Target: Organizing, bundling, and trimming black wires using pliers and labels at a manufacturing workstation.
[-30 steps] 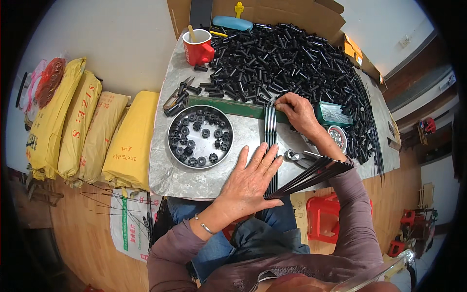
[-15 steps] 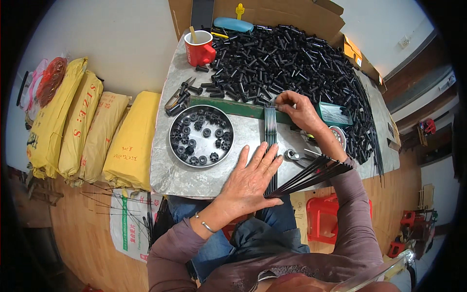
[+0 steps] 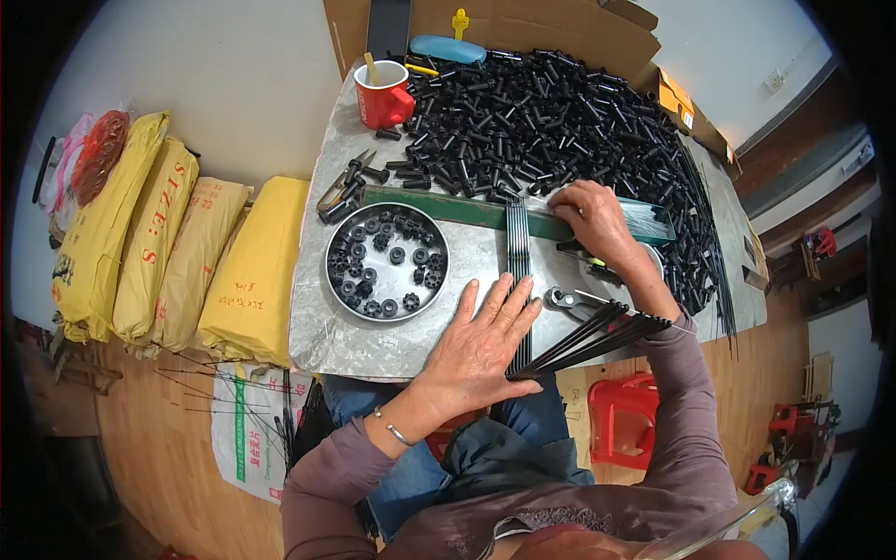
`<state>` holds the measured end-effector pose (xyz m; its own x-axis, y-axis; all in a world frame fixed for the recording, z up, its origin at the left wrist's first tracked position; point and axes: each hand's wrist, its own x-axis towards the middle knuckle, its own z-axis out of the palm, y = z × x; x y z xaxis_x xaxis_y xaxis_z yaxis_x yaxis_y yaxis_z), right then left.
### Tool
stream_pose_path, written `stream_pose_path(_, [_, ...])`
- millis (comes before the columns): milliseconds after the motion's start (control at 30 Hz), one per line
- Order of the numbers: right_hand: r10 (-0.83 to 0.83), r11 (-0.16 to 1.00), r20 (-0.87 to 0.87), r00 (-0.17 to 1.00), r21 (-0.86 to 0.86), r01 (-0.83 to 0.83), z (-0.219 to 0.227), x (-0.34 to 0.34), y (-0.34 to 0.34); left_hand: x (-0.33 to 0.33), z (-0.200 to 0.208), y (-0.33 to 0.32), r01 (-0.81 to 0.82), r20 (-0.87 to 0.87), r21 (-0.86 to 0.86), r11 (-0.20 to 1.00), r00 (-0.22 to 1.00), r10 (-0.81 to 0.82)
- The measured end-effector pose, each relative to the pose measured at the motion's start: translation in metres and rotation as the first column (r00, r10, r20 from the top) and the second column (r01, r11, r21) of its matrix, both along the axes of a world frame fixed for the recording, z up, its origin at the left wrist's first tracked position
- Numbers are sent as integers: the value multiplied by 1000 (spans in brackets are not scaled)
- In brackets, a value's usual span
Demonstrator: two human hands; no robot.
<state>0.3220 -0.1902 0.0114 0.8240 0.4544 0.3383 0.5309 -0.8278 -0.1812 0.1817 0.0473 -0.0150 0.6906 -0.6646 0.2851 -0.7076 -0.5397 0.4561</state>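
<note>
We see grey stone-look tabletop [image 3: 327,336], wood floor [image 3: 159,448] | left hand [image 3: 481,345] flat, fingers apart, on thin black rods [image 3: 518,247] | right hand [image 3: 597,219] grip: can't tell, fingertips hidden

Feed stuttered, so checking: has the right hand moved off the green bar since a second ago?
No. The right hand stays on the green bar, at the pile's near edge; only its fingers shifted slightly.

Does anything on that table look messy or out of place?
The black tubes lie in a loose heap over the far half of the table, some strays reaching the red mug. Thin black rods fan out past the near edge.
</note>
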Motion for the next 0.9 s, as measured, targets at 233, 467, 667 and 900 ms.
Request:
stream_pose_path(233, [116,990,-68,991,86,-110,5,3,-1,1,-1,-4,-3,7,-22,1000,1000,3])
stream_pose_path(467, [97,993,-148,984,-46,-105,20,-1,10,0,-2,-2,4,11,-35,999,1000,-4])
stream_pose_path(667, [97,995,-127,987,37,-93,9,4,14,0,-1,-1,19,19,-56,998,1000,-18])
stream_pose_path(900, [-112,939,182,977,340,44,3,2,22,0,0,-1,39,22,-19,999,999,-39])
